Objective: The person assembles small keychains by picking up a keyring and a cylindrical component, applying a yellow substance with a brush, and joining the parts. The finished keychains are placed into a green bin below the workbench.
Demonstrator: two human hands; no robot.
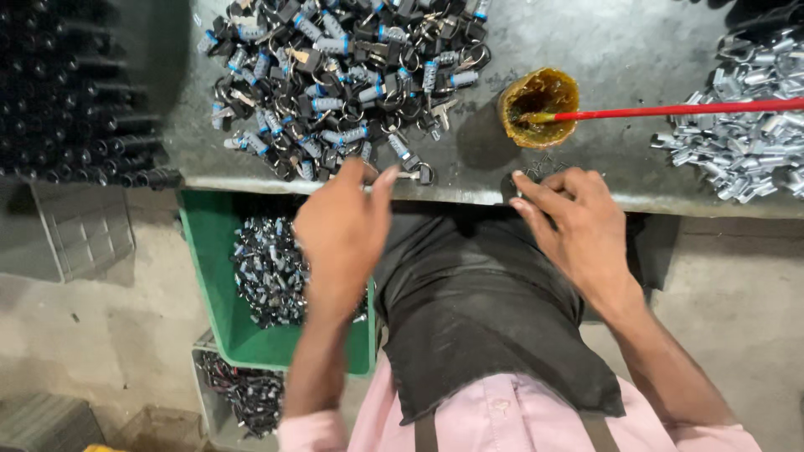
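My left hand (342, 226) reaches to the near edge of a large heap of small lock cylinders with keys and black caps (335, 75) on the grey table (603, 50). Its thumb and forefinger pinch at a piece at the heap's edge; the hand is blurred and what it grips is unclear. My right hand (574, 226) rests at the table's front edge with its fingers closed around a small dark part (509, 186). A small round tub of brown grease (538, 106) stands just beyond it, with a red-handled brush (670, 110) lying in it.
A pile of shiny metal parts (745, 125) lies at the right of the table. A green crate (219, 276) with assembled pieces sits on the floor below the left hand, another bin (239, 389) under it. Black tubes (75, 100) are stacked at the left.
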